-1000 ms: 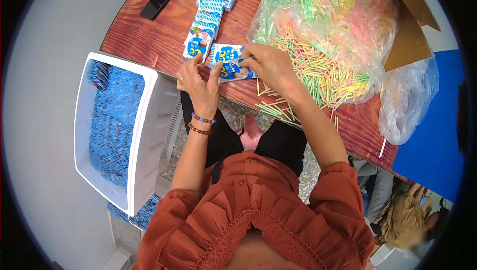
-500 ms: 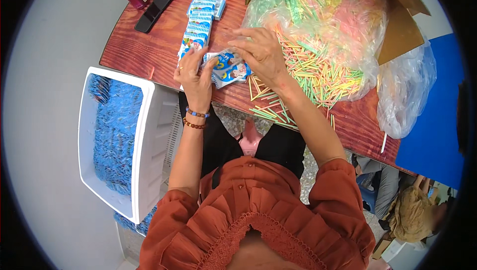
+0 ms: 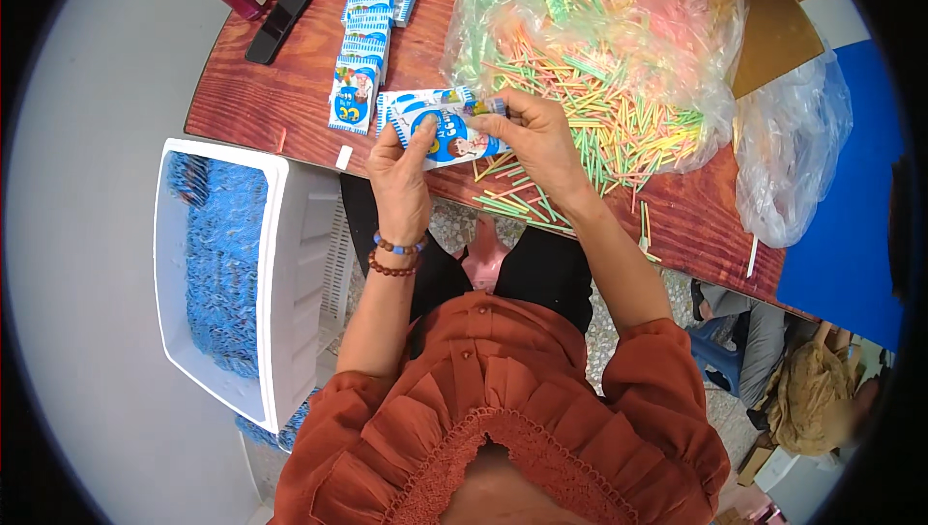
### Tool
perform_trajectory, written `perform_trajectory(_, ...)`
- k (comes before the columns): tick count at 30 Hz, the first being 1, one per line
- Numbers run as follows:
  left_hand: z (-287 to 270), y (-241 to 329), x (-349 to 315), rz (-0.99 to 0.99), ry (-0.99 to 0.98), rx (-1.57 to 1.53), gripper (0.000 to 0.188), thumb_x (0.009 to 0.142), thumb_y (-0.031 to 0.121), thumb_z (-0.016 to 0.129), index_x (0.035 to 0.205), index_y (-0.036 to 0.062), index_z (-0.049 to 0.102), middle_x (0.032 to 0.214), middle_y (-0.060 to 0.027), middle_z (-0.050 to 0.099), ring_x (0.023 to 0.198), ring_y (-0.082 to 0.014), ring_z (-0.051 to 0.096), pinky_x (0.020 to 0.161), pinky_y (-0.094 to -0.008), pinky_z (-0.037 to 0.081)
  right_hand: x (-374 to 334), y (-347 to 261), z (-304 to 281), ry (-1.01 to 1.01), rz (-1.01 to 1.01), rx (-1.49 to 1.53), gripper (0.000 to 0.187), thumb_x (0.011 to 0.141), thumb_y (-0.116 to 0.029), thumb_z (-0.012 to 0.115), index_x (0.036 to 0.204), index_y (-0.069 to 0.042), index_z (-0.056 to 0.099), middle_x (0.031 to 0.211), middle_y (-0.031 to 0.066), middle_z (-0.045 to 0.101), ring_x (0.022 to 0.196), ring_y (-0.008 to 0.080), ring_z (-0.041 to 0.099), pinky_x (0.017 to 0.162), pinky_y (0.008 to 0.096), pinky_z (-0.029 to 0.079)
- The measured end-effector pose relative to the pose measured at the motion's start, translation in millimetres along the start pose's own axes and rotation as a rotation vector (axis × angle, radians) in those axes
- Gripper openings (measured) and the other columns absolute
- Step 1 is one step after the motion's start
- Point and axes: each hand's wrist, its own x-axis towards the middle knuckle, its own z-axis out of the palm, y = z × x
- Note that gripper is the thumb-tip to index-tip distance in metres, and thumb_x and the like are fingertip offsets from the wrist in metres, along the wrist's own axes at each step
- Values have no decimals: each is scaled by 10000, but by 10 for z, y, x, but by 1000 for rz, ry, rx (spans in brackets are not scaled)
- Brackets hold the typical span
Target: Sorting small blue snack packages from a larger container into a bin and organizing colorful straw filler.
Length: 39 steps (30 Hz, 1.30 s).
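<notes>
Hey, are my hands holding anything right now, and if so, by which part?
Yes, a blue-and-white packet: the left hand holds its left side, thumb on top, and the right hand holds it near the upper right corner.

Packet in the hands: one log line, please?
left hand: holding packet | right hand: holding same packet | right side: loose straws | left side: packet row

head — worn fisheye | looks steeply down | near | over hands and table
</notes>
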Motion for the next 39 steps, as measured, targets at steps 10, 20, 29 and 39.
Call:
perform_trajectory(10, 25, -268, -241, -19, 43, -55, 98, 914, 68, 652, 986, 3, 669, 899, -15, 671, 765, -38, 571, 691, -200, 453, -292, 141, -62, 158, 24, 144, 175, 851, -72, 711, 721, -1, 618, 635, -72, 460, 625, -1, 365, 503, 237, 294)
perform_trajectory(20, 100, -281, -247, -181, 41, -190, 216, 974, 183, 572, 1029, -8, 657, 1032, -81, 680, 904, -159, 648, 810, -331, 531, -369, 88, -347, 98, -104, 281, 108, 898, -89, 651, 936, 8, 680, 873, 43, 666, 803, 117, 622, 747, 252, 483)
perform_trajectory(29, 132, -279, -269, -288, -18, -228, 289, 993, 260, 542, 1035, -10, 636, 1005, -94, 681, 869, -165, 667, 744, -324, 558, -356, -55, -361, -82, -489, -480, 283, 750, -75, 738, 1019, -28, 660, 1222, 112, 557, 1175, 241, 509, 985, 379, 391)
perform_trajectory(39, 65, -236, -321, -190, 42, -95, 287, 991, 253, 550, 899, 3, 654, 847, -61, 684, 659, -113, 605, 572, -253, 486, -140, -193, -1162, -37, -355, -1303, 241, 794, -196, 674, 992, -60, 660, 1059, 94, 644, 1052, 245, 560, 931, 386, 392)
